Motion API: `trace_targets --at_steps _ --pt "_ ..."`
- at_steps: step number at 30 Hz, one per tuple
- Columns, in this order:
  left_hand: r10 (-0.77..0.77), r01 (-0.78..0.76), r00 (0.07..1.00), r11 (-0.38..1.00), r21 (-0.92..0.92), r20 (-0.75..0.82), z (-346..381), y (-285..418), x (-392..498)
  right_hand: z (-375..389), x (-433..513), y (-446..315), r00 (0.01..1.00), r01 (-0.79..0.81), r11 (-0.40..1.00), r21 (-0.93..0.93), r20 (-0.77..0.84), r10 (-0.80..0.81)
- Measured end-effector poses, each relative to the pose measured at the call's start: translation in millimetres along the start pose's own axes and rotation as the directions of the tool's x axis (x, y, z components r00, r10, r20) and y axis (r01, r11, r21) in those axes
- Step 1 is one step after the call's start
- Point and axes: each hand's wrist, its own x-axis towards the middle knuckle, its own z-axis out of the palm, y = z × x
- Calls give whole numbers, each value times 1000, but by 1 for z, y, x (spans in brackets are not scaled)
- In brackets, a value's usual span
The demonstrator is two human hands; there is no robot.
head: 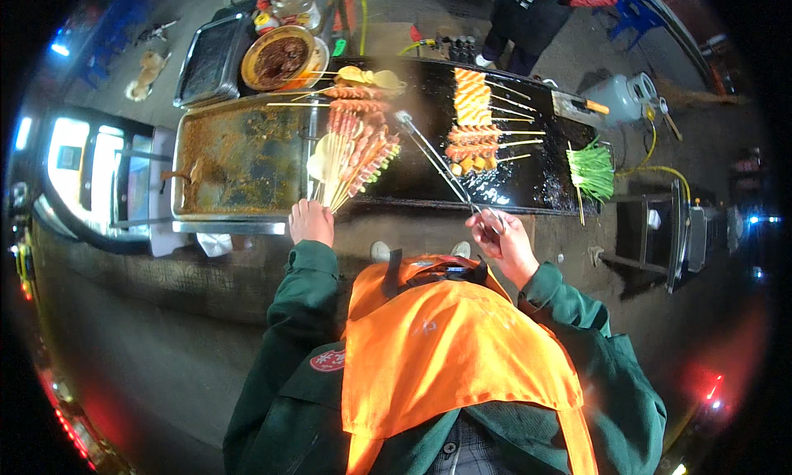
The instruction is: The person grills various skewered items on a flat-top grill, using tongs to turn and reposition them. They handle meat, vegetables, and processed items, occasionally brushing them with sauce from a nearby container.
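Observation:
My left hand (312, 223) grips a bundle of wooden skewer sticks (334, 190) near the front edge of the griddle. Their fanned far ends carry sliced meat (365, 142) and green pieces. Metal tongs (436, 159) with scissor-type handles are in my right hand (502, 236), their tips pointing away and left over the black griddle (421, 178). Beyond the bundle lie more meat skewers (359, 97) and pale round slices (368, 77). Right of the tongs, scored pale slabs on skewers (472, 97) lie behind reddish skewers (473, 139) and yellowish chunks (475, 164).
A stained metal tray (241, 156) adjoins the griddle's left side, with a bowl of dark sauce (278, 57) behind it. Skewered green vegetables (589, 170) and a wooden-handled scraper (575, 106) lie at the right. A gas cylinder (619, 97) stands beyond; another person (532, 23) stands opposite.

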Motion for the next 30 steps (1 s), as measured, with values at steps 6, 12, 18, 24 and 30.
trace_targets --at_steps 6,12,18,24,30 --pt "-341 372 902 925 -76 264 3 -1 12 -33 -26 10 991 86 994 70 -104 -79" --pt "-261 377 916 817 -437 304 -14 -6 17 -56 -41 5 974 124 991 47 -197 -112" --pt "-31 41 999 877 -479 30 -35 32 21 -75 -51 4 966 155 986 53 -217 -140" --pt "71 48 950 928 -369 303 2 86 66 -85 -59 7 956 181 982 50 -242 -164" --pt "102 44 966 839 -543 236 55 124 76 -95 -77 10 941 178 983 49 -301 -155"
